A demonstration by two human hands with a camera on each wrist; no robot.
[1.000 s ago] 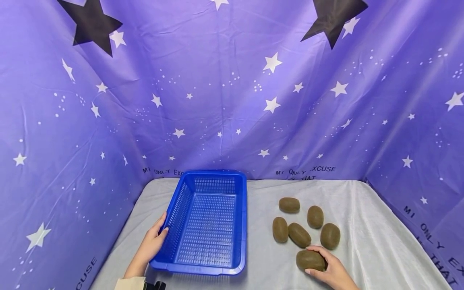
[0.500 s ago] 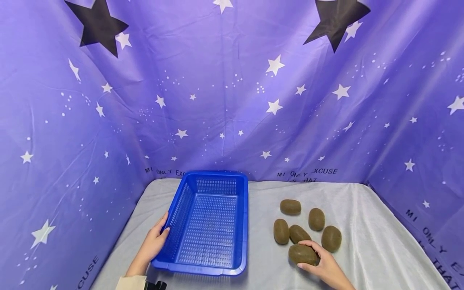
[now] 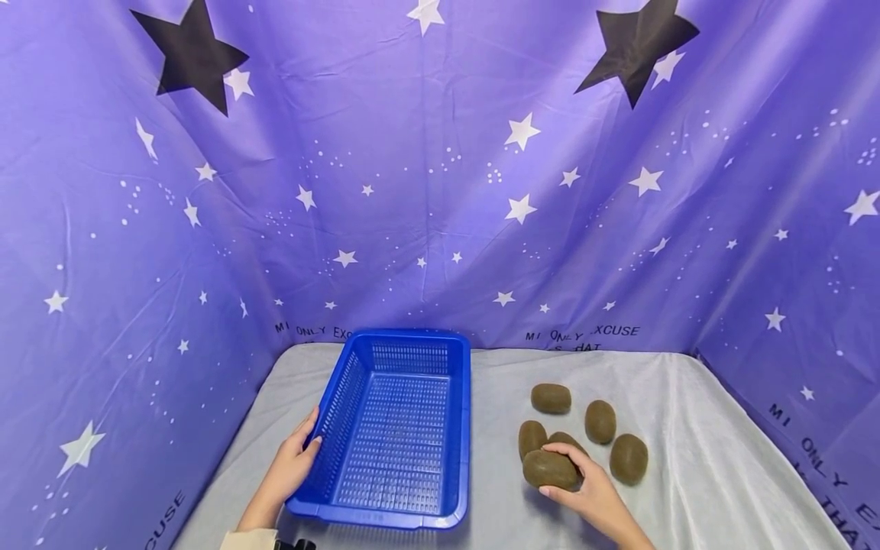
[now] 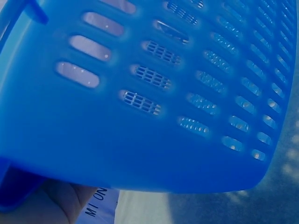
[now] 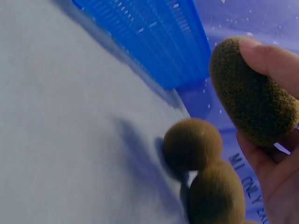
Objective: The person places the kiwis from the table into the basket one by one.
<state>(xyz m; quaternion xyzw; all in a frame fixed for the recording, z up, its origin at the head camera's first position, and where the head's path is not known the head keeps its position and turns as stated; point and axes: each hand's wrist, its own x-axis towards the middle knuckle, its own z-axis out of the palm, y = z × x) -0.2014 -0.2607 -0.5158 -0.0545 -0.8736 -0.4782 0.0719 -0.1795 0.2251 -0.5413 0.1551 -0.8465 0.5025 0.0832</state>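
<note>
My right hand holds a brown, fuzzy kiwi between thumb and fingers. In the right wrist view, the held kiwi is raised off the cloth, its shadow falling apart from it. Two kiwis lie just behind it in the head view: one upright oval kiwi and a partly covered kiwi. At the left, my left hand grips the long side rim of a blue plastic basket. Slotted basket wall fills most of the left wrist view, with part of that hand below the rim.
Three more kiwis rest on the grey cloth: a far kiwi, a middle kiwi and a right-hand kiwi. Nothing lies in the basket. A purple star-patterned curtain encloses the back and sides.
My right hand has lifted the kiwi and carried it leftward, so it now overlaps two kiwis behind it. The left hand keeps its grip on the basket, which stays in place.
</note>
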